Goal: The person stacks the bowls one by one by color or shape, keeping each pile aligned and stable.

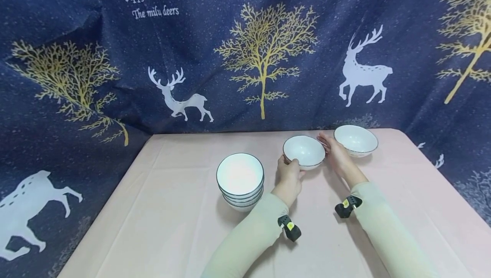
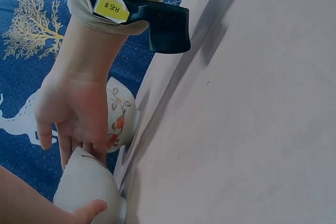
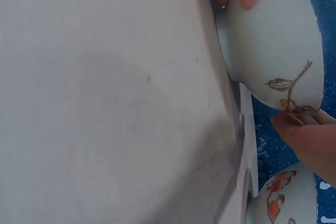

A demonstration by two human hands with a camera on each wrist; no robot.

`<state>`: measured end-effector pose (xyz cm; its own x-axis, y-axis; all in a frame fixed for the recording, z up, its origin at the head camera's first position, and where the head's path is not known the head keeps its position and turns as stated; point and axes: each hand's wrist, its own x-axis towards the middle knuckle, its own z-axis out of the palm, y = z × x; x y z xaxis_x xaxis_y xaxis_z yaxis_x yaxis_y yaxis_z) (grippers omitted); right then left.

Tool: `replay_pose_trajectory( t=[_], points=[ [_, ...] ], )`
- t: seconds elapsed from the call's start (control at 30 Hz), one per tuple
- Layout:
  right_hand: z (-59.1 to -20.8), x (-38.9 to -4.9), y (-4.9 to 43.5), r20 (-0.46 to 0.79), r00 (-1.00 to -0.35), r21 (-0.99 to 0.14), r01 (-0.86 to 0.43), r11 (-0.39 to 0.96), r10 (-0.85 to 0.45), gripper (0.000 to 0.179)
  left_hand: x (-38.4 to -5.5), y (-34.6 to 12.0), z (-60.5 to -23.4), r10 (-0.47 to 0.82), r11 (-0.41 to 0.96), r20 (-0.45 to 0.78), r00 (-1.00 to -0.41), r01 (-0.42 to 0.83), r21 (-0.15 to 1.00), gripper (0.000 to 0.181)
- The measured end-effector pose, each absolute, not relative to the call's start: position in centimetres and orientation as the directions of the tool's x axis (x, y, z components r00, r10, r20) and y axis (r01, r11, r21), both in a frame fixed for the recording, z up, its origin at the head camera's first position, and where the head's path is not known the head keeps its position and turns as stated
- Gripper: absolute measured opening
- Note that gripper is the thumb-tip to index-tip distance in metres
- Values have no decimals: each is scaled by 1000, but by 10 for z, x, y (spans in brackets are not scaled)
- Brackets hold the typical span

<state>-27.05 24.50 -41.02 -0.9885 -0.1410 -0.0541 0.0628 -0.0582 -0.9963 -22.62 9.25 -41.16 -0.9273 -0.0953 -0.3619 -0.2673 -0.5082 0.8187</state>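
Note:
A white bowl with a dark rim sits toward the back of the table. My left hand grips its near left side, thumb against the outer wall. At the bowl's right side is my right hand, its fairly straight fingers touching near the rim. In the right wrist view, the same bowl shows a brown leaf sprig beside the right fingertips. The left wrist view shows the left thumb lying on the bowl, with the right hand behind it.
Another white bowl, patterned with orange flowers, stands just right of the right hand. A stack of several white bowls stands left of the left forearm. Behind the pale pink table hangs a dark blue cloth with deer and trees.

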Motion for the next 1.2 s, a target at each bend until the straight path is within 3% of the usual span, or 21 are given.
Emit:
replay_pose_trajectory(
  t=[1.2],
  points=[
    [-411, -249, 242, -49, -984, -998, 42, 42, -169, 58, -196, 64, -401, 16, -426, -363, -932, -335, 841, 64]
  ],
)
